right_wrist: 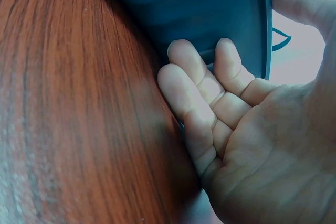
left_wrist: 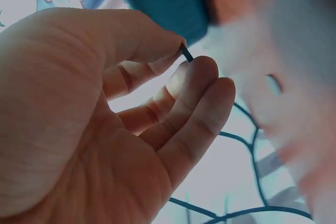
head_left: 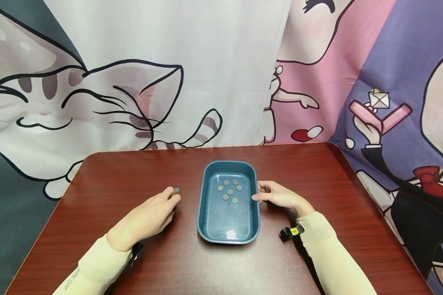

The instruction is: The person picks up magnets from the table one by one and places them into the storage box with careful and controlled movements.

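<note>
A blue rectangular tray (head_left: 229, 223) stands on the table, with several small round coins (head_left: 230, 191) lying loose toward its far end. To the left of it is my left hand (head_left: 151, 215), just above the tabletop. Its thumb and finger pinch a thin coin (left_wrist: 186, 52), seen edge-on in the left wrist view. Another coin (head_left: 176, 190) lies on the table close beyond the fingertips. My right hand (head_left: 282, 198) grips the tray's right side, thumb over the rim and curled fingers (right_wrist: 181, 87) against the outer wall.
The table (head_left: 291, 266) is reddish-brown wood with rounded far corners. A printed cloth (head_left: 214, 73) with cartoon figures hangs right behind its far edge. A small black device (head_left: 286, 233) with a yellow label sits by the right wrist.
</note>
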`<state>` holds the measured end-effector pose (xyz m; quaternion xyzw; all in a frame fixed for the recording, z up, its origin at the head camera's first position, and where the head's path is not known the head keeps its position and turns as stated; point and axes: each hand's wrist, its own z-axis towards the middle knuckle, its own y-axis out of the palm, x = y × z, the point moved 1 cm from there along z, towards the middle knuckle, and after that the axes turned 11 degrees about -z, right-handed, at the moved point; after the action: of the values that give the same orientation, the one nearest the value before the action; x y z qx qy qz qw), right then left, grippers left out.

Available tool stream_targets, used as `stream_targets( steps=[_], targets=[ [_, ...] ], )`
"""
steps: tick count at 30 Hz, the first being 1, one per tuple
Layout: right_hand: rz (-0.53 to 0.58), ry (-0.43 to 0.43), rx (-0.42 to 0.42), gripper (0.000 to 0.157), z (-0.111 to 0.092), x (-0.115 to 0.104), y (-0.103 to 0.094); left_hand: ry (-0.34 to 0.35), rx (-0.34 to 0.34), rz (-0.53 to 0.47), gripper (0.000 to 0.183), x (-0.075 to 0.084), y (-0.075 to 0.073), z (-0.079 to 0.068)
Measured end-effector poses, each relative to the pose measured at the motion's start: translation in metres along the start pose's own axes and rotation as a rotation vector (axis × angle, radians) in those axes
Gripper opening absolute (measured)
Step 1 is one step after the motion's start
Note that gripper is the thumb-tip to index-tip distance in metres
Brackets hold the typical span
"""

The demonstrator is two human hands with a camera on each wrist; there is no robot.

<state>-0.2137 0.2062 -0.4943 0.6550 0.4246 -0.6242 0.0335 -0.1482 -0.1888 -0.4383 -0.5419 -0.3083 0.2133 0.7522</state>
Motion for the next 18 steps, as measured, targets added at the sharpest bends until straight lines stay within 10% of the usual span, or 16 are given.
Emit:
stream_targets(
  steps=[18],
  targets=[
    [0.029,0.003,0.002,0.023,0.0,0.003,0.0,0.121,-0.012,-0.033,0.017,0.047,-0.019,0.073]
  ],
)
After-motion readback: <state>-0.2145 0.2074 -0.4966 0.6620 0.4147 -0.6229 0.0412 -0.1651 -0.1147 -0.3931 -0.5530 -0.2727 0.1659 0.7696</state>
